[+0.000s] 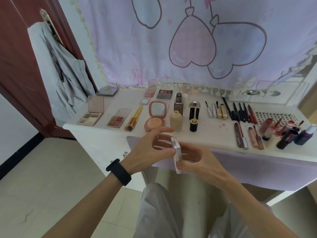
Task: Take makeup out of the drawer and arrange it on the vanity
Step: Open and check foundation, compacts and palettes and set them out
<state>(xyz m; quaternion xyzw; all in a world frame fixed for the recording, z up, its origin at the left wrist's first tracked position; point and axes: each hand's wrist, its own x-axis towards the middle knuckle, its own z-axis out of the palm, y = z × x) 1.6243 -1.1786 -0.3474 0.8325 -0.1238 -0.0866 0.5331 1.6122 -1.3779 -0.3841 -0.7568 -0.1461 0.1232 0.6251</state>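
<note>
A lilac curtain (171,40) printed with pink and blue heart balloons hangs along the far side, edged in cream lace (89,40). A white table (106,145) stands against it, with a lilac cloth (257,169) draped over its near edge. At far left is a dark red-brown door (15,66); a grey garment (65,79) hangs from its handle (43,15). Below the door, a white wall (13,121) ends in a black skirting (20,152). The floor (51,186) is pale beige tile. The light is soft and even.
</note>
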